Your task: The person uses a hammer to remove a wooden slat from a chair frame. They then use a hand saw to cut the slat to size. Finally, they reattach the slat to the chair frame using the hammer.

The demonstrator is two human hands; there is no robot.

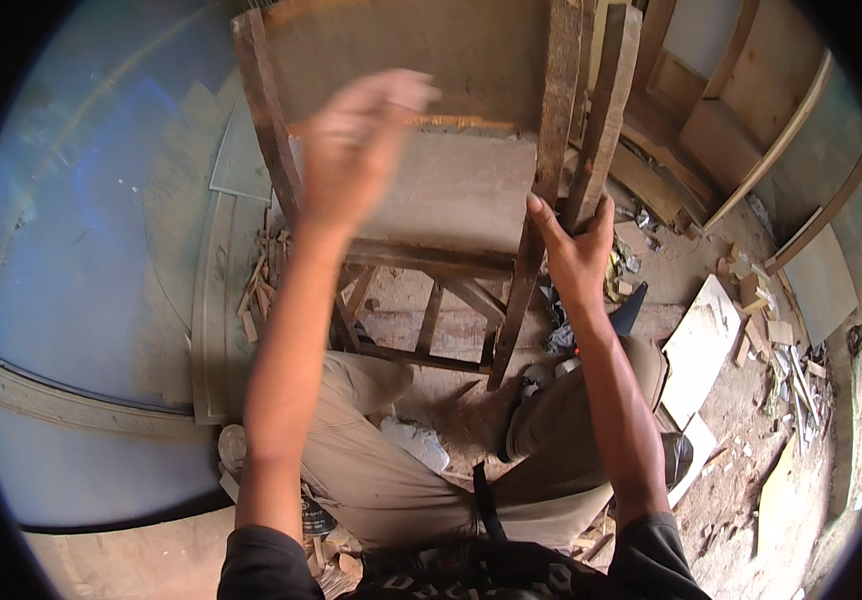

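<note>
Between my knees stands an old dark wooden frame point(431, 258), chair-like, with two long upright posts and a flat greyish panel point(451, 180). My right hand point(576, 255) grips its right side, the thumb against the dark inner post point(557, 110) and the fingers by a second, paler post point(611, 110). My left hand point(366, 135) is raised in front of the upper board point(481, 60), smeared by motion. Whether its fingers hold anything does not show. Below the panel, slats and a crossbar point(421, 358) join the lower part.
A large bluish sheet surface point(101, 230) fills the left side. Wooden boards and cabinet-like panels point(721, 140) lean at the upper right. Offcuts and scraps point(791, 370) litter the dusty floor on the right, near a white board point(701, 340). Wood sticks point(263, 280) lie left of the frame.
</note>
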